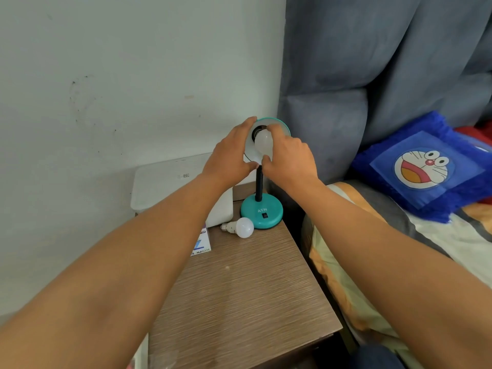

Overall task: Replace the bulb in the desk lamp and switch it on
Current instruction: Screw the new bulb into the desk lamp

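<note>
— Head view has both our arms stretched forward over the wooden bedside table (239, 302). What are the hands doing?

— Our left hand (229, 155) cups the left rim of the teal lamp shade (282, 126), thumb at the lower edge, fingers curled over the top. Our right hand (288, 158) is wrapped around the white bulb (262, 145) sitting at the socket, fingertips on its neck, thumb below.

— Can we tell whether that bulb is fully seated?

— No; the fingers cover the joint, and the socket is only a dark patch. Part of the black gooseneck (259, 186) is hidden behind the hands too. Our left forearm covers most of the bulb box (202, 245).

— Counts?

— Two bulbs: one in our grip, one spare bulb (241, 227) lying on its side, touching the lamp base (262, 211). One lamp, one rocker switch (265, 215) on the base, one white container (170, 179) by the wall, one cartoon cushion (426, 166) on the bed
</note>
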